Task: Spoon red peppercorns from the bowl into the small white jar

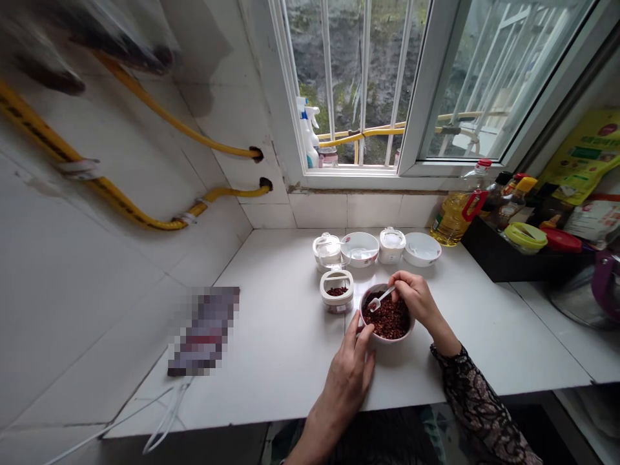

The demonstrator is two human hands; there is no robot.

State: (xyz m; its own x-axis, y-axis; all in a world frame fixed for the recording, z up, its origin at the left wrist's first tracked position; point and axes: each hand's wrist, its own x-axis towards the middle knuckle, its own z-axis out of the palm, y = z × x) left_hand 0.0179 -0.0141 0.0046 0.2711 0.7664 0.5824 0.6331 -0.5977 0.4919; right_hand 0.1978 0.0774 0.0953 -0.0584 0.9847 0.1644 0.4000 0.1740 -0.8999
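my left hand [347, 374] touching a round white bowl [391, 341] of dark-red grains [393, 320] on white counter [281, 336], whether its fingers grip I cannot tell, my right hand's [415, 298] fingers clamped on small white plastic spoon [385, 297], clear cream-lidded jar [337, 306] beside the bowl

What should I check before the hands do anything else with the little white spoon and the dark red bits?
1. Right hand holds the white spoon: ok.
2. Left hand touches the side of the bowl: ok.
3. Bowl stands upright on the counter: ok.
4. Spoon's scoop is over the dark red bits in the bowl: ok.
5. Scoop is full: cannot tell, too small.
6. Jar beside the bowl stands upright: ok.
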